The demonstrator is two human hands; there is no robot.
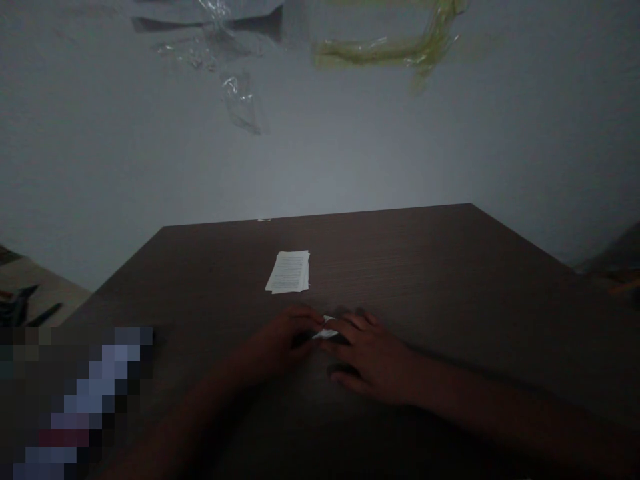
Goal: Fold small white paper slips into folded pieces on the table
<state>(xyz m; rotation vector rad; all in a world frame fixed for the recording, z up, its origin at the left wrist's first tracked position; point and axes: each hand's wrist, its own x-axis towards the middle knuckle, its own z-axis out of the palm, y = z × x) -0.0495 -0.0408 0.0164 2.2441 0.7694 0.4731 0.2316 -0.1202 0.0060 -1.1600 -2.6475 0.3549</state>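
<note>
My left hand (284, 341) and my right hand (370, 357) meet near the middle of a dark wooden table (450, 280). Between their fingertips is a small white piece of paper (326, 329), folded small and mostly hidden. The left fingers curl and pinch its left side. The right hand lies palm down with its fingers pressed on the paper's right side. A short way beyond the hands, a small stack of printed white sheets (289, 272) lies flat on the table.
A pale wall (350, 153) stands behind the table's far edge, with scraps of clear tape (240, 100) and yellowish tape (395, 50) stuck to it. A blurred-out patch (75, 400) covers the lower left. Dark tools (25, 310) lie on a surface at far left.
</note>
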